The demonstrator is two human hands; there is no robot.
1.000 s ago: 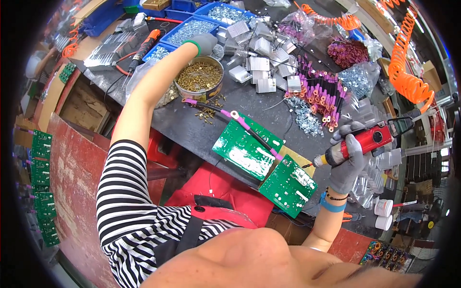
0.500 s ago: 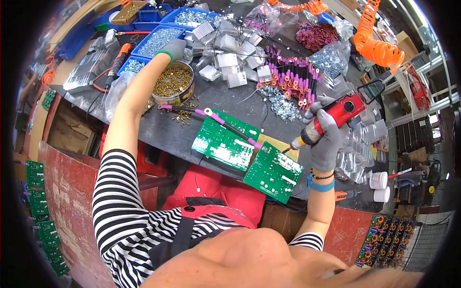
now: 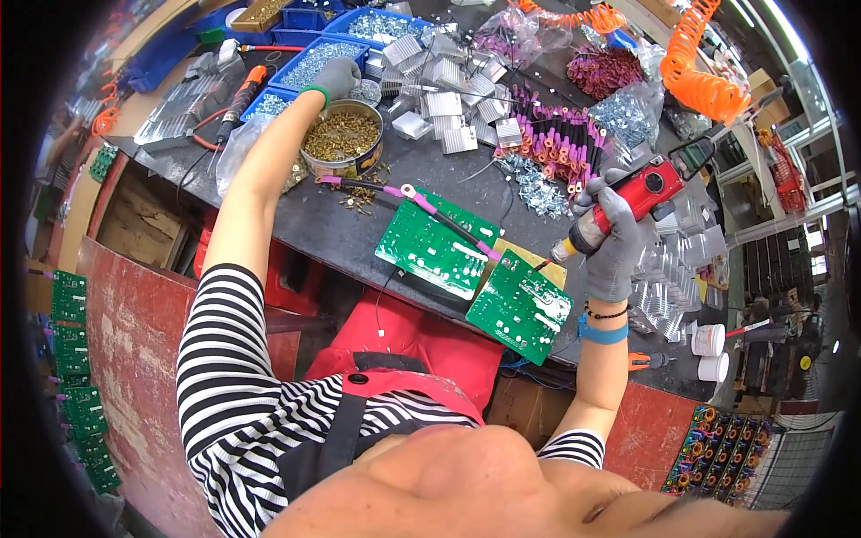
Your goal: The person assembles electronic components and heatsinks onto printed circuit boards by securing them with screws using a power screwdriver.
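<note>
My left hand (image 3: 338, 79), in a grey glove with a green cuff, reaches to the near right edge of a blue bin (image 3: 316, 65) of small silver hardware; its fingertips are hidden. My right hand (image 3: 613, 235), also gloved, is wrapped round a red power screwdriver (image 3: 642, 190). The driver's bit points down and left, at the upper edge of a green circuit board (image 3: 520, 309). Left of that lies a second green circuit board (image 3: 430, 255). A black cable (image 3: 446, 221) with purple sleeves and a ring terminal stretches across the second board.
Below my left wrist stands a round tin (image 3: 379, 148) of brass screws, some spilled beside it. Finned heat sinks (image 3: 446, 103), bundled purple-ended cables (image 3: 574, 143) and loose silver parts (image 3: 535, 186) cover the far bench. An orange coiled hose (image 3: 695, 81) hangs at the right.
The whole view has shifted slightly, with the bench sitting a little further right and higher. My left hand stays by the bin, and my right hand keeps holding the screwdriver.
</note>
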